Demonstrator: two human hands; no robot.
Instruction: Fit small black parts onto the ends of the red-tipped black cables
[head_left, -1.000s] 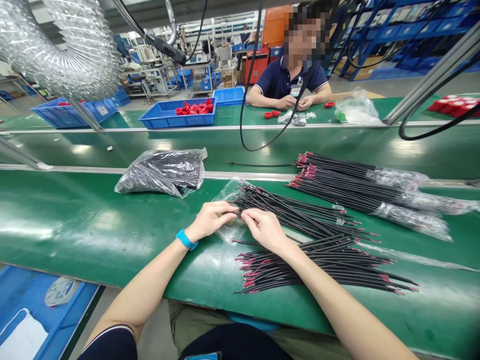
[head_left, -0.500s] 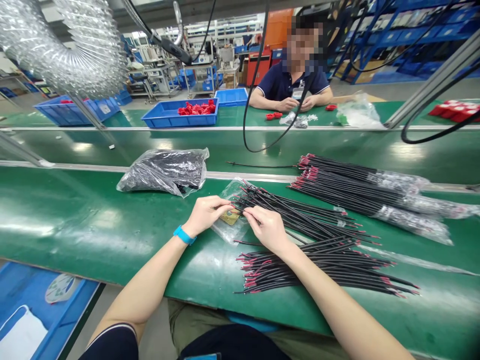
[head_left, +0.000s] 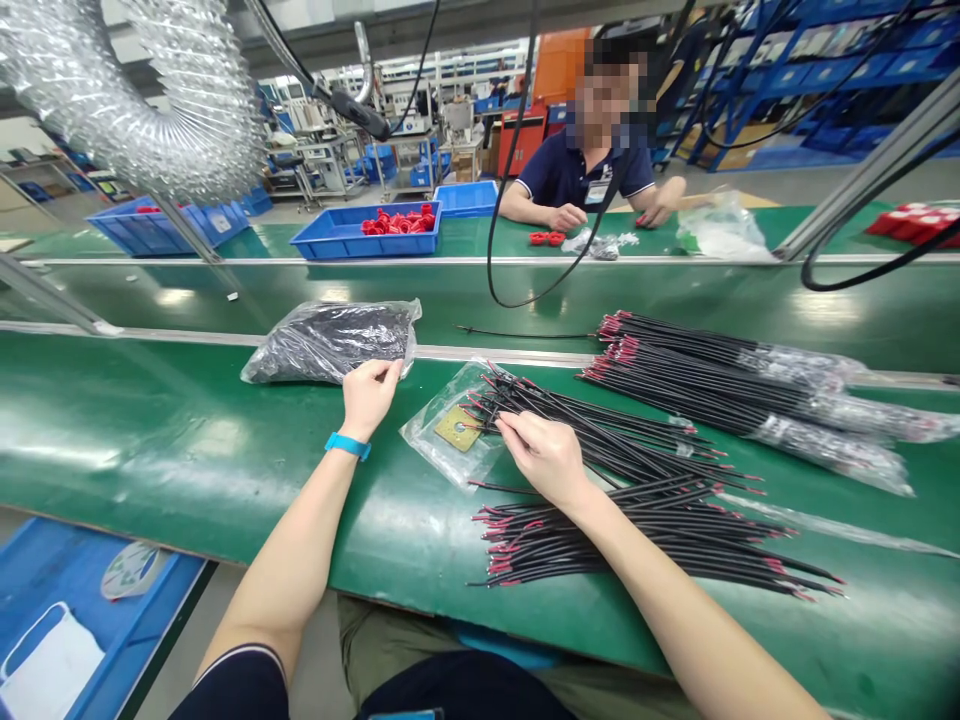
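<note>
My left hand (head_left: 369,395), with a blue wristband, is at the near right end of a clear plastic bag (head_left: 330,340) full of small black parts. Its fingers are drawn together at the bag's edge, and whatever lies between the tips is hidden. My right hand (head_left: 546,450) pinches the end of a black cable at the left end of a loose pile of black cables (head_left: 622,425) with red wire tips. Left of those fingertips, a flat clear bag (head_left: 427,435) lies with a yellowish square plate (head_left: 457,428) that has a round hole.
More cables (head_left: 637,540) lie nearest me, and plastic-wrapped cable bundles (head_left: 697,385) lie at right. Beyond the rail are a blue bin (head_left: 315,245) of red parts and a co-worker (head_left: 555,175). A black cord (head_left: 489,235) hangs in front.
My left hand has left the cable ends and moved left and away from me to the bag of black parts. My right hand has barely moved. The co-worker's hands have moved apart.
</note>
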